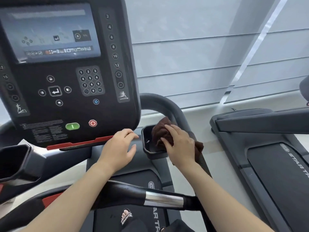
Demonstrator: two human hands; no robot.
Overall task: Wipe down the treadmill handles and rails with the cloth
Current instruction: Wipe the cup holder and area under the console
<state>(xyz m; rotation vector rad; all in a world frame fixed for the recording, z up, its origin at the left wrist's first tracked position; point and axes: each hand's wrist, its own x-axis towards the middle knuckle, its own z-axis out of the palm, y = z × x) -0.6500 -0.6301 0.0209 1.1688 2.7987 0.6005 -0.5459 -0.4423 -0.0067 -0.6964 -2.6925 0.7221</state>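
Observation:
My right hand (179,145) grips a dark brown cloth (161,133) and presses it into the right cup holder (147,143) of the treadmill, just inside the curved grey right rail (168,106). Part of the cloth hangs out behind my wrist over the rail. My left hand (119,148) hovers with fingers spread and nothing in it, below the console's lower right corner and left of the cup holder. The front handlebar (150,196), black with a chrome sensor band, crosses under both forearms.
The console (66,72) with screen, keypad, green start and red stop buttons fills the upper left. A second cup holder (15,163) sits at the left. Another treadmill (275,164) stands to the right. My sandalled foot (126,216) rests on the belt below.

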